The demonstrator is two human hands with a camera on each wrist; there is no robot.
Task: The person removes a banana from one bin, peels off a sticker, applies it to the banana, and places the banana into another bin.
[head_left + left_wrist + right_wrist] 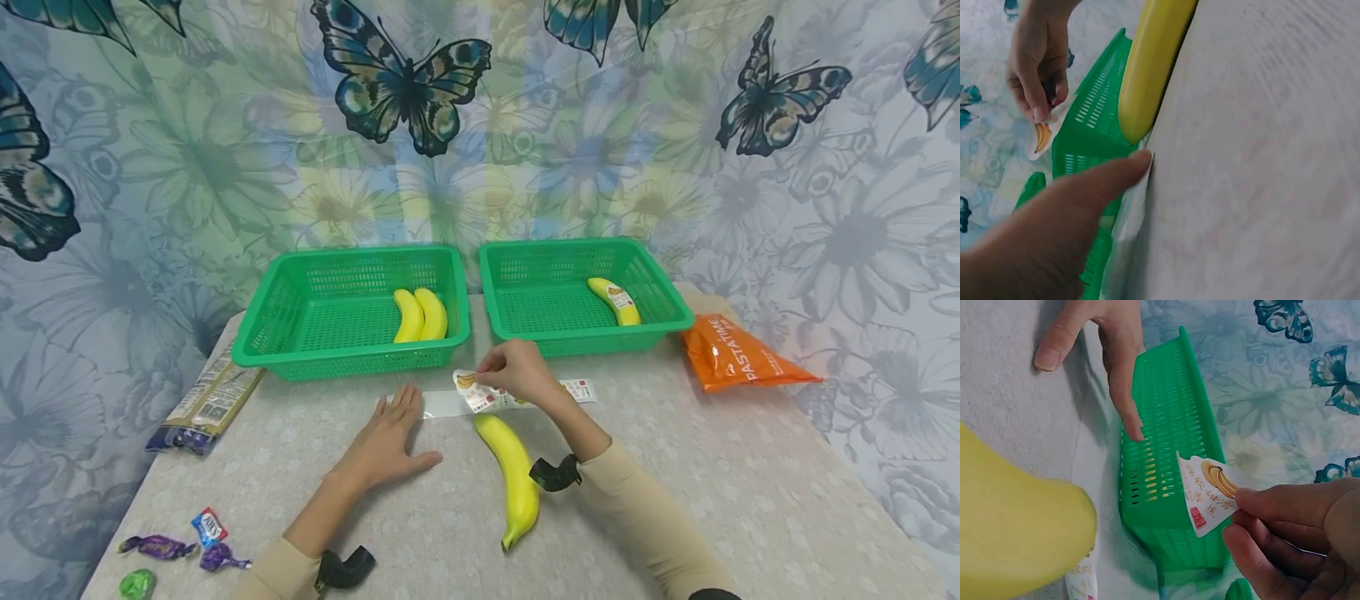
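Note:
A yellow banana (513,475) lies on the grey table (720,492) between my arms; it also fills the right wrist view (1016,537) and shows in the left wrist view (1150,62). My right hand (516,372) pinches a banana sticker (474,388) lifted off a clear backing strip (446,403); the sticker (1207,492) hangs from the fingertips (1254,506). My left hand (390,437) lies flat with straight fingers, its fingertips (1138,164) pressing the strip's left end. Two green baskets stand behind: the left basket (262,329) holds two bananas (420,315), the right basket (667,304) one labelled banana (615,300).
An orange pasta bag (738,354) lies to the right of the baskets. A flat dark packet (206,400) sits at the left table edge. Several wrapped candies (187,546) lie at the near left corner. A butterfly-print cloth hangs behind.

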